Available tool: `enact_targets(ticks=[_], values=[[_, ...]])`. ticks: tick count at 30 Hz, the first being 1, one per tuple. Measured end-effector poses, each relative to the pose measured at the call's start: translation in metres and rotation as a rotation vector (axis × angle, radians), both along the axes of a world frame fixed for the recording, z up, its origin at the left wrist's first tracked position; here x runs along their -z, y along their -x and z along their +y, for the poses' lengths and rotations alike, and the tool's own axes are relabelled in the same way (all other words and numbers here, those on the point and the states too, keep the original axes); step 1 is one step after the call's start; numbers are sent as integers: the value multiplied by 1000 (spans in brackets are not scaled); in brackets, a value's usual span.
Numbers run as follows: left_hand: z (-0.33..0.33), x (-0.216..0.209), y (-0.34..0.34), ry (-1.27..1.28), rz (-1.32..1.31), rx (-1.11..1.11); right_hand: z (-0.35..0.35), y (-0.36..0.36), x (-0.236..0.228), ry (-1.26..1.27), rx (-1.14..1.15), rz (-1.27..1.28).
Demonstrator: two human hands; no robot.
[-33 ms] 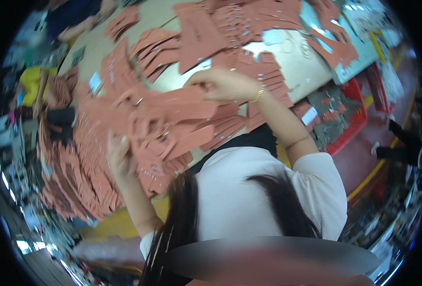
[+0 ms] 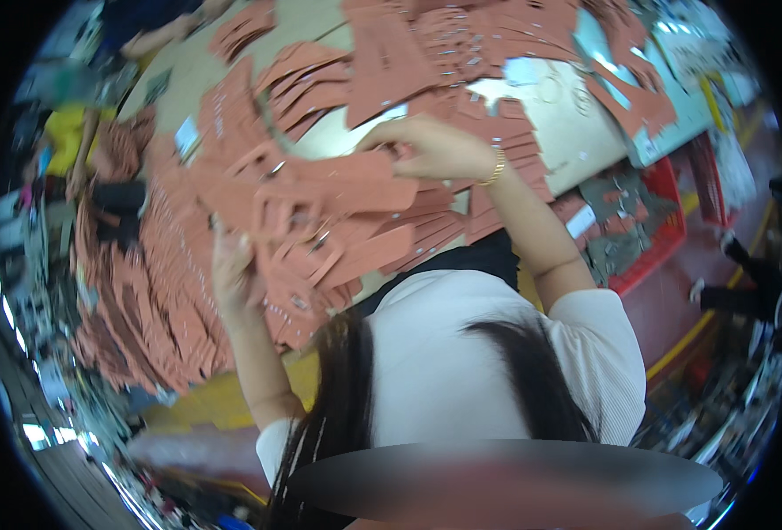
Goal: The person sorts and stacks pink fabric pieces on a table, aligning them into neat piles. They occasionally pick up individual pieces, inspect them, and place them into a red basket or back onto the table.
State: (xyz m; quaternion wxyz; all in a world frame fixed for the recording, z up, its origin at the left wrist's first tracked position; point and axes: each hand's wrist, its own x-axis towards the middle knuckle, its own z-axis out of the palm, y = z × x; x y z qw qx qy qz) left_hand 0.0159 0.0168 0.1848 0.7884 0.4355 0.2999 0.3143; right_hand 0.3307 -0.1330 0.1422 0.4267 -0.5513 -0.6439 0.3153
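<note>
Pale marks (image 2: 497, 141) on orange pieces (image 2: 355, 187) (blurred), too small to tell.

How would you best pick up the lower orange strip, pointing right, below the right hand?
Probably pinch the strip at its blunt right end, coming from the right: that flat tip juts out uncovered below the right hand, while its left end runs in among overlapping orange pieces.

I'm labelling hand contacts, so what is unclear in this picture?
Head view:
Left hand: blurred; contact with orange pieces unclear.
Right hand: some fingertips, hidden by the hand itself.
White label near red crate: print too small.
Co-worker in dark blue: cut off by upper edge.
</note>
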Motion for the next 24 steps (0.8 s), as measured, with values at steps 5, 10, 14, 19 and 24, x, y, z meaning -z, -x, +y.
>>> enact_targets(ticks=[5,10,14,19,24], values=[[-17,12,-32,59,-372,172,3,5,6,4,38,123],[-25,3,-55,34,-435,142,-22,-6,-11,130,-116,345],[-29,11,-64,147,-507,141,-24,9,-7,126,-45,593],[-37,35,-59,348,-496,225,-7,10,-2,-71,-3,514],[-50,71,-58,524,-749,335,3,35,-4,-138,15,503]])
